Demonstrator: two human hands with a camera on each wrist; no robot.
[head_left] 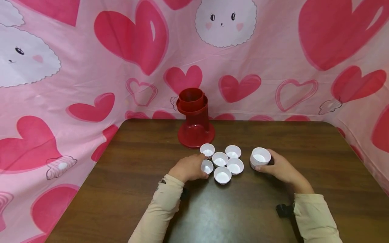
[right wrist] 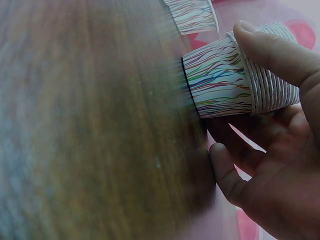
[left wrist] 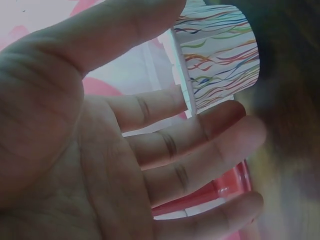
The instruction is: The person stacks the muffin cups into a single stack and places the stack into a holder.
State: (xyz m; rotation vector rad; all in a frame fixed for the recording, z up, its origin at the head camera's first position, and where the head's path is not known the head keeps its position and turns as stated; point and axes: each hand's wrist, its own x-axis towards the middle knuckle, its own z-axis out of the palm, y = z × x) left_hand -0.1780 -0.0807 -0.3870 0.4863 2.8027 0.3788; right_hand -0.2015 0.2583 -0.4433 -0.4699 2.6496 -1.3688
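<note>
Several small white paper cups (head_left: 222, 176) stand upright in a close cluster on the table. The leftmost cup (head_left: 207, 166) is between the thumb and fingers of my left hand (head_left: 191, 167). In the left wrist view that cup (left wrist: 220, 57) has wavy coloured stripes, with the thumb at one side of it and the forefinger at its rim. Right of the cluster, my right hand (head_left: 278, 165) grips a stack of nested paper cups (head_left: 260, 158). Many rims show on this striped stack (right wrist: 220, 77) in the right wrist view; its base is at the tabletop.
Behind the cups stands a red plastic stand (head_left: 196, 130) with a wide round base and a red cup-shaped piece (head_left: 191, 96) in its top. The brown wooden table (head_left: 146, 148) ends at a pink heart-patterned cloth (head_left: 267, 60) at the back and sides.
</note>
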